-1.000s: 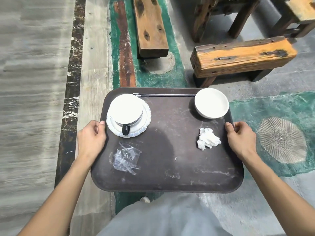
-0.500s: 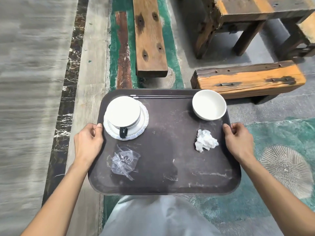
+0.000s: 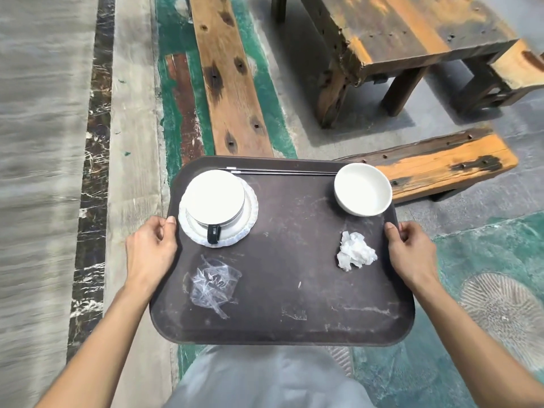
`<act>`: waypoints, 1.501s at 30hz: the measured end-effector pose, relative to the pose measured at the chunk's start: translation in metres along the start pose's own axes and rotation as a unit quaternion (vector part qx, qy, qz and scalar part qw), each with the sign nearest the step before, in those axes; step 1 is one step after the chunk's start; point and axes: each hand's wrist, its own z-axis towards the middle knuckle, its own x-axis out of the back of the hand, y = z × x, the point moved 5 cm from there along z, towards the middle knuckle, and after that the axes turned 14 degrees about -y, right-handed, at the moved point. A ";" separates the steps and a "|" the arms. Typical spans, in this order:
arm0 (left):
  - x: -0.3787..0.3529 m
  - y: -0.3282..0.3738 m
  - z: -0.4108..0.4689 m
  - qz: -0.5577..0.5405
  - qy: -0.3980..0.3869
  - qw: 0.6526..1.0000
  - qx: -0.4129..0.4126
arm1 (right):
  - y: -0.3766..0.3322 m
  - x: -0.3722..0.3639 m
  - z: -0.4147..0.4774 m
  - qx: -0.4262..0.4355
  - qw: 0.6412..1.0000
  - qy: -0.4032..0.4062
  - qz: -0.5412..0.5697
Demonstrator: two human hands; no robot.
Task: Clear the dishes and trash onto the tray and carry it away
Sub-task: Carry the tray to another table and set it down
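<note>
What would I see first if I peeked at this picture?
First, a big dark tray held at its two sides by the left hand and the right hand. On it, far left, a white cup sits on a saucer, and a white bowl sits far right. Nearer lie a crumpled napkin and clear plastic wrap.

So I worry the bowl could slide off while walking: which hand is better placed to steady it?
Right hand: it grips the tray edge just below the white bowl; the left hand holds the opposite side.
</note>
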 end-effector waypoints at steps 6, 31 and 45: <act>0.003 0.028 0.093 -0.001 -0.023 1.000 -0.019 | -0.037 -0.006 0.058 -0.022 0.999 0.024 0.006; -0.098 0.199 0.326 -0.023 -0.002 1.000 0.008 | -0.108 0.087 0.384 0.021 1.000 0.000 -0.005; -0.132 0.295 0.523 -0.009 -0.029 0.999 -0.011 | -0.155 0.098 0.571 -0.013 1.000 0.018 -0.013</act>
